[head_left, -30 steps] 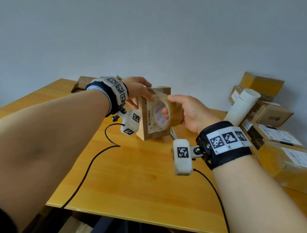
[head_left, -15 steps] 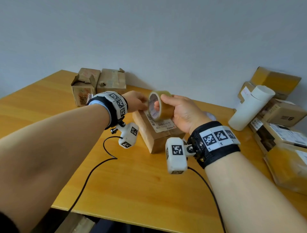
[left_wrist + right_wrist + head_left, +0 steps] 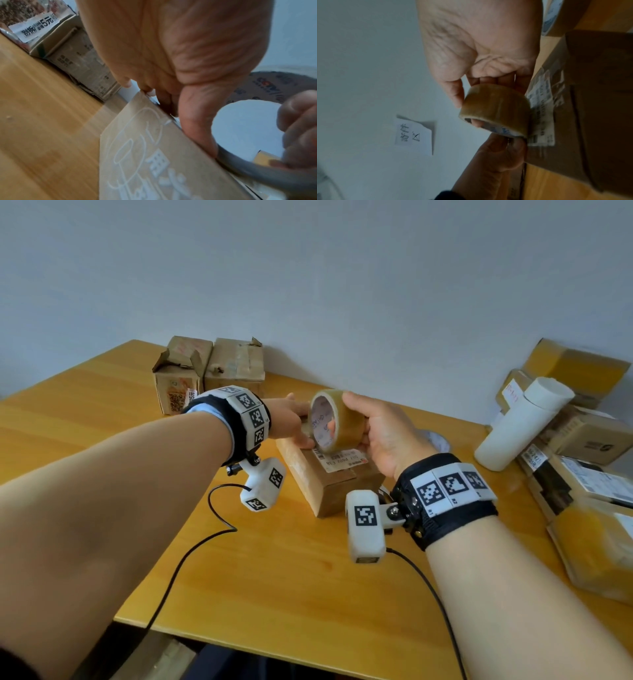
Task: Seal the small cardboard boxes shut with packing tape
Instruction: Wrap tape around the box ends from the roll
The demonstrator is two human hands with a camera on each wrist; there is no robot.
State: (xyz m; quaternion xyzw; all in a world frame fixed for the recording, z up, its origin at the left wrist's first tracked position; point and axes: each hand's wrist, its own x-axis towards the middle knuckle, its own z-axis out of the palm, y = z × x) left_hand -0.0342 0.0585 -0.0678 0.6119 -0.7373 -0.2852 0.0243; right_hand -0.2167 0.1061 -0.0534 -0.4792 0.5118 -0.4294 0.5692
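Note:
A small brown cardboard box [image 3: 329, 484] lies flat in the middle of the wooden table [image 3: 291, 583], its white shipping label facing up. My left hand [image 3: 299, 424] grips the box's far left end: thumb pressed on the top, fingers over the far edge [image 3: 147, 92]. My right hand [image 3: 344, 412] holds a roll of brown packing tape [image 3: 337, 419] on edge just above that end, thumb on the outside and fingers through the core. In the right wrist view the tape roll [image 3: 496, 108] hangs right above the label. Whether a strip is stuck down is hidden.
Two worn boxes [image 3: 178, 378] [image 3: 236, 364] stand against the wall at the back left. Several stacked boxes [image 3: 582, 440] and a white cylinder [image 3: 520, 422] crowd the right side. Another tape roll [image 3: 436, 441] lies behind my right hand. Camera cables [image 3: 191, 549] trail over the table's front.
A second ago the box stood on end in my left hand; it now lies flat. The tape roll has come down to the box's far end.

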